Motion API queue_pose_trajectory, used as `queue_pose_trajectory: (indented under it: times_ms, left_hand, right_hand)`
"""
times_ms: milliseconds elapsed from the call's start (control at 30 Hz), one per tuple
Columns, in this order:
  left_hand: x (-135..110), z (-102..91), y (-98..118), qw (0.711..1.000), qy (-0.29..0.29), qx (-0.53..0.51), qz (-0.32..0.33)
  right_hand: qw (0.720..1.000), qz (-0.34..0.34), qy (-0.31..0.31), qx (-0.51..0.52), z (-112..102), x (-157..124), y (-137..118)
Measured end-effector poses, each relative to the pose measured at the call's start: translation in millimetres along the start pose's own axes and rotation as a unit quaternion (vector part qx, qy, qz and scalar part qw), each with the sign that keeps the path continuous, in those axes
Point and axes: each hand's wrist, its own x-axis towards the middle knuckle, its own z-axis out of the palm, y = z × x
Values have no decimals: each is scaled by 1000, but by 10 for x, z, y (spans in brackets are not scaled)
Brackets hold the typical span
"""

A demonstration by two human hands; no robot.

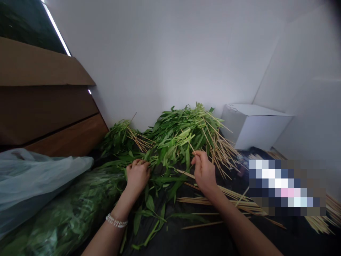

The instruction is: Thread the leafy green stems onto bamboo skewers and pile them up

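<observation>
My right hand (204, 172) pinches the lower end of a thin wooden skewer (192, 147). Pale green stems (185, 137) with hanging leaves are threaded on its upper part. To the left, my left hand (137, 174) lies low among loose leafy greens (117, 163), fingers curled over them; the fingertips are partly hidden. Behind both hands rises a large heap of skewered leafy greens (170, 122), its bare skewer ends (222, 151) fanning out to the right. A smaller skewered bunch (119, 133) sits at the back left.
Loose skewers (213, 202) lie around my right forearm. A clear plastic bag of greens (71, 213) fills the near left, under whitish plastic (39, 177). Cardboard (39, 67) stands at left, a white box (263, 124) at back right, against a pale wall (173, 53). One right-hand patch is pixelated.
</observation>
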Motion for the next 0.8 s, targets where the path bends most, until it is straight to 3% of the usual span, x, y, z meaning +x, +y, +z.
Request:
queue_pose_trajectory:
  times_ms: [167,267,333,400,667,800]
  left_hand:
    - [44,-14,-105,1000,20,-15,-18]
    - [78,-9,-80,995,37,-62,67]
    - [82,29,-36,987,1,-81,136]
    - [75,90,-4,982,-44,-78,163]
    - [39,221,-46,995,-70,-16,75]
    - [52,224,-66,997,-36,-51,51]
  right_hand:
    - [1000,6,5,2,1,10,-6]
    - [1000,6,2,1,1,10,-8]
    - [1000,6,-2,2,0,7,-8]
    - [1000,7,-4,3,-2,5,-7]
    - [1000,-8,-6,7,8,3,7]
    - [1000,-10,-9,5,7,-1,5]
